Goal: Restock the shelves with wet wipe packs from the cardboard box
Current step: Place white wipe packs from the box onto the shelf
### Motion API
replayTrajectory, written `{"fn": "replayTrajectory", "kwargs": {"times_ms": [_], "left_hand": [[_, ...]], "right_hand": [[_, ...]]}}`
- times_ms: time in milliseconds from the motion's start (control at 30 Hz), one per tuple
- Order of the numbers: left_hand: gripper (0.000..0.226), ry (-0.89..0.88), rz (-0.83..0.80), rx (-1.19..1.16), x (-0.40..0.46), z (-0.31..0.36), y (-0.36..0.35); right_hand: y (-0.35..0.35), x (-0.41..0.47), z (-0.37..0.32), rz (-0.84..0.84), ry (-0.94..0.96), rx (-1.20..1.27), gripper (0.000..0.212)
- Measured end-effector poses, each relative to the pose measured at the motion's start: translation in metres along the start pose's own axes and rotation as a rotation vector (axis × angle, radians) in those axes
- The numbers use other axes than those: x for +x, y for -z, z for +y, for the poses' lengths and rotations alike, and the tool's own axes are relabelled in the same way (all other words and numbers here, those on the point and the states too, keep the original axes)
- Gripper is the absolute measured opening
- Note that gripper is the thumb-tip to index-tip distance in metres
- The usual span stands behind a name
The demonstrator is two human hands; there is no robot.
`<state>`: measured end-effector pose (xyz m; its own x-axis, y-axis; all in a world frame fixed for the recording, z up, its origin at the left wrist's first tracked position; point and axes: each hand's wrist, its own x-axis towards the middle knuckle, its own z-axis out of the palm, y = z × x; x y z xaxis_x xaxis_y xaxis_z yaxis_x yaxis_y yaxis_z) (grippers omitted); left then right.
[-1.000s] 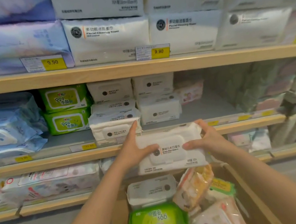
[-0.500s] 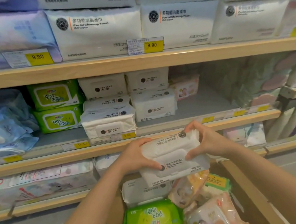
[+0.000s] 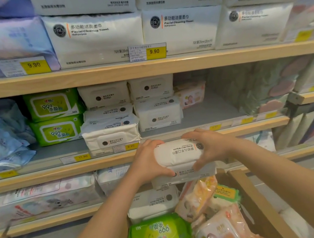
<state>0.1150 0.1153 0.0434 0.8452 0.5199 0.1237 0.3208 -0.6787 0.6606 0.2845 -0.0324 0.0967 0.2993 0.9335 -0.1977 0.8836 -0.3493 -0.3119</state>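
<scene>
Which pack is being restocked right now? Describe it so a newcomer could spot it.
Find the middle wooden shelf with yellow price tags along its front edge. Just below that edge, above the cardboard box, both hands grip one white wet wipe pack. It alone is held in the air, left hand and right hand at its ends.

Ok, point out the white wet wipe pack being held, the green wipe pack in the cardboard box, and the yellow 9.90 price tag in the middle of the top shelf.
white wet wipe pack [image 3: 178,152]: head view, its printed top face.
green wipe pack [image 3: 158,235]: head view, its label.
yellow 9.90 price tag [image 3: 154,51]: head view, the printed price.
</scene>
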Motion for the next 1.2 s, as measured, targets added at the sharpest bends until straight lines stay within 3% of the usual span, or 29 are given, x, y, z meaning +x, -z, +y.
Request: {"fn": "replayTrajectory", "kwargs": {"times_ms": [200, 300, 433, 500, 600, 667, 800, 967, 1033, 1200], "left_hand": [[0.088, -0.064, 0.046, 0.05, -0.003, 0.002, -0.006], [0.089, -0.099, 0.058, 0.026, 0.001, 0.004, 0.01], [0.083, 0.009, 0.197, -0.057, 0.024, -0.017, 0.058], [0.071, 0.117, 0.199, 0.115, 0.037, -0.042, 0.075], [0.061, 0.252, 0.039, 0.485, 0.055, -0.076, 0.072], [0.063, 0.275, -0.012, 0.568, 0.059, -0.087, 0.059], [0.07, 0.239, 0.093, 0.505, 0.057, -0.099, 0.043], [0.076, 0.209, 0.113, 0.522, 0.06, -0.106, 0.042], [0.076, 0.205, 0.122, 0.515, 0.062, -0.11, 0.039], [0.077, 0.196, 0.149, 0.489, 0.065, -0.115, 0.035]], "right_hand": [[-0.009, 0.005, -0.013, 0.133, -0.023, -0.357, 0.1], [-0.005, 0.005, -0.005, 0.2, -0.005, -0.28, 0.094], [0.02, 0.015, 0.008, 0.264, -0.016, -0.263, 0.092], [0.034, 0.025, 0.011, 0.281, -0.04, -0.263, 0.093], [0.05, 0.047, 0.012, 0.29, -0.051, -0.238, 0.098], [0.061, 0.065, 0.011, 0.299, -0.054, -0.232, 0.1], [0.071, 0.109, 0.002, 0.225, -0.082, -0.219, 0.097], [0.057, 0.161, 0.01, 0.062, -0.092, -0.172, 0.103], [0.04, 0.171, 0.022, 0.093, -0.087, -0.225, 0.107], [0.003, 0.172, 0.052, 0.243, -0.148, 0.003, 0.109]]}}
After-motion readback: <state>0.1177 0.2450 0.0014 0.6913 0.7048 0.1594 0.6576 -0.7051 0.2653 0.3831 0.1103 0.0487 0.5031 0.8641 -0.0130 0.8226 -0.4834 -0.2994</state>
